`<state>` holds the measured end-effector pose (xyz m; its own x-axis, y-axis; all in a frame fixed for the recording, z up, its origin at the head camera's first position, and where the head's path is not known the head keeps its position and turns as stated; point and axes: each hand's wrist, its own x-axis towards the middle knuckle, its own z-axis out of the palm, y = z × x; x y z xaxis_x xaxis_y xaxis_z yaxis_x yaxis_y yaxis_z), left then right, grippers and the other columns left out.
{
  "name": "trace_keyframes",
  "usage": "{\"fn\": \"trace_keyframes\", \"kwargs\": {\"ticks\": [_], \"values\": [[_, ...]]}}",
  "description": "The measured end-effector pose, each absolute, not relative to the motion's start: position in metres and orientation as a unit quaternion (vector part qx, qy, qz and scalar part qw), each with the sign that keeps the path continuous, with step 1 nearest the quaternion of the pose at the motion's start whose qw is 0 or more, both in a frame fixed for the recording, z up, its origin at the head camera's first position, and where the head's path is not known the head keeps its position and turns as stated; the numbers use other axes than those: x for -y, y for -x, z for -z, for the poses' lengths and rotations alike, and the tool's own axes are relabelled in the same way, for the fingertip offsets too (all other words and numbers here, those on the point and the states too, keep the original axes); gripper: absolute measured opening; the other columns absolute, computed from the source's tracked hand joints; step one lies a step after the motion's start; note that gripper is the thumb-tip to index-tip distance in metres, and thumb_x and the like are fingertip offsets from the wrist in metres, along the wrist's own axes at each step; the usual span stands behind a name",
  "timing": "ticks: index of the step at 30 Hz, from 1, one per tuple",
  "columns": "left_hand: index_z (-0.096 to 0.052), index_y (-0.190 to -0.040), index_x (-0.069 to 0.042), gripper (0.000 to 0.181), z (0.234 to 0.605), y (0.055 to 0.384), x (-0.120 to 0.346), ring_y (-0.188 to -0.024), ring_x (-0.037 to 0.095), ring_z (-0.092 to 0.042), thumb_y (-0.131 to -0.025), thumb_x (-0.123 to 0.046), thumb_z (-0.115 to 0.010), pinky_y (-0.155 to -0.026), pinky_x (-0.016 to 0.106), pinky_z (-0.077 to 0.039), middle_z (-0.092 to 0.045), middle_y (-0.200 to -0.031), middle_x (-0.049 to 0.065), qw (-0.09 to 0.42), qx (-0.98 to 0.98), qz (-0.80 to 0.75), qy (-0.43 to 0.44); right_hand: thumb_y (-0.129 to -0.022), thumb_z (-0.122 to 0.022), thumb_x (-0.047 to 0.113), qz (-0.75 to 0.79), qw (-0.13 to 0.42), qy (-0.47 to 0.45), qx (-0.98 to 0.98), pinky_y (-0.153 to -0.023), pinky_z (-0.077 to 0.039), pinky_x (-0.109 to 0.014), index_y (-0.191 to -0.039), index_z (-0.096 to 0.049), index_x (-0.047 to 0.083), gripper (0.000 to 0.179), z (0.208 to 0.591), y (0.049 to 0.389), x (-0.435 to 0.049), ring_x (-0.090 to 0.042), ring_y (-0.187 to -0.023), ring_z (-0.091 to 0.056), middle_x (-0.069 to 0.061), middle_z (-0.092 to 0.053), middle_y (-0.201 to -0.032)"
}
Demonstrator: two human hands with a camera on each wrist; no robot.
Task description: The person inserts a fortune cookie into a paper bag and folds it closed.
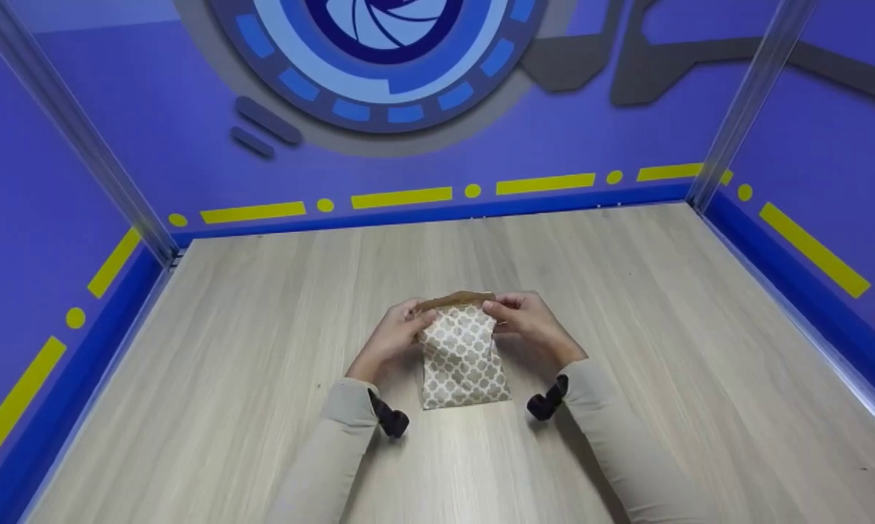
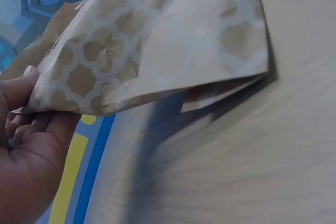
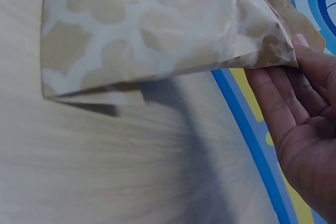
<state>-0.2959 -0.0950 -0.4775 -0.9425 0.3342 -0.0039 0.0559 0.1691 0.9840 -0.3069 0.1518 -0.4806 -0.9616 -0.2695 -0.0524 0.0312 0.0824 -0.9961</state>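
Note:
A paper bag (image 1: 464, 360) with a white and tan quatrefoil pattern lies toward me, its mouth at the far end. Its plain brown inner rim (image 1: 456, 299) shows along that mouth. My left hand (image 1: 396, 331) pinches the upper left corner, thumb on top and fingers underneath. At the upper right corner my right hand (image 1: 532, 320) pinches the paper the same way. In both wrist views the mouth end is raised, while the folded bottom end (image 2: 226, 90) is down by the table. The bag's inside is hidden.
The bag is over a light wood-grain table (image 1: 263, 349). Blue-purple panels with yellow markings (image 1: 401, 198) border the table at the back and both sides. Metal posts (image 1: 743, 109) stand at the back corners. A dark wrist strap with a small device (image 1: 547, 399) sits on each sleeve.

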Motion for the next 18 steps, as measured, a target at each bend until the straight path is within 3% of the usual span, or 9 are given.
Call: {"fn": "trace_keyframes", "kwargs": {"ticks": [8,13,18], "values": [[-0.065,-0.112,0.0,0.022,0.477,0.297,0.096,-0.061,0.006,-0.045,-0.094,-0.012,-0.06,-0.055,0.02,-0.039,-0.054,-0.075,-0.006,0.07,-0.781,-0.607,-0.132,-0.094,-0.059,0.012,0.654,0.127,0.134,-0.733,-0.079,-0.056,-0.03,-0.112,-0.06,-0.007,0.026,0.475,0.308,-0.158,-0.011,-0.085,-0.067,0.001,-0.067,-0.094],[-0.065,-0.117,-0.002,0.026,0.473,0.296,0.098,-0.074,0.006,-0.057,-0.093,-0.008,-0.061,-0.065,0.022,-0.047,-0.069,-0.1,0.006,0.071,-0.78,-0.607,-0.136,-0.095,-0.059,0.014,0.65,0.147,0.179,-0.724,-0.08,-0.056,-0.031,-0.126,-0.056,-0.005,0.037,0.472,0.308,-0.163,-0.012,-0.09,-0.066,0.0,-0.068,-0.099],[-0.064,-0.124,-0.009,0.031,0.47,0.296,0.105,-0.086,0.009,-0.059,-0.094,-0.006,-0.057,-0.074,0.024,-0.049,-0.066,-0.117,0.01,0.102,-0.773,-0.605,-0.161,-0.095,-0.06,0.02,0.629,0.169,0.203,-0.731,-0.085,-0.055,-0.037,-0.135,-0.053,0.002,0.044,0.47,0.31,-0.17,-0.013,-0.094,-0.065,-0.003,-0.068,-0.105]]}}
